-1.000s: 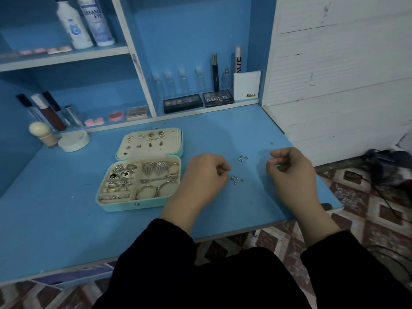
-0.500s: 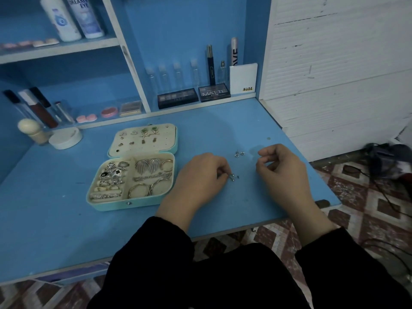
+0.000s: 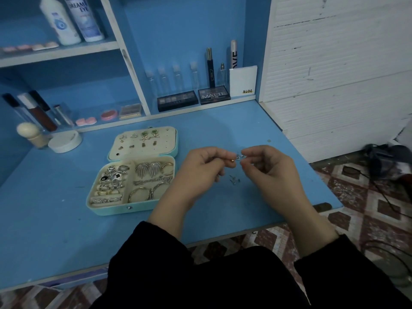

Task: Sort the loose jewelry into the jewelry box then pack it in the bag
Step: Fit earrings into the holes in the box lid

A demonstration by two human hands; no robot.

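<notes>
Head view shows sorting under way: left hand (image 3: 200,169) pinches a tiny stud (image 3: 232,160), right hand (image 3: 268,169) pinches a small silver earring (image 3: 242,156), both likely bound next for the open jewelry box (image 3: 133,209)

free: bare desk (image 3: 44,208) L of jewelry box (image 3: 124,209) | block: shelf unit (image 3: 124,63) behind; wall (image 3: 334,63) R; earrings (image 3: 233,179) mid-desk

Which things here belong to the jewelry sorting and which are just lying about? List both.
In the job: jewelry box, loose studs on the desk, gold-tipped stud pinched by the left hand, silver earrings at the right hand.
Just lying about: MATTE palette, NUDE box, white bottles, round white jar.
</notes>
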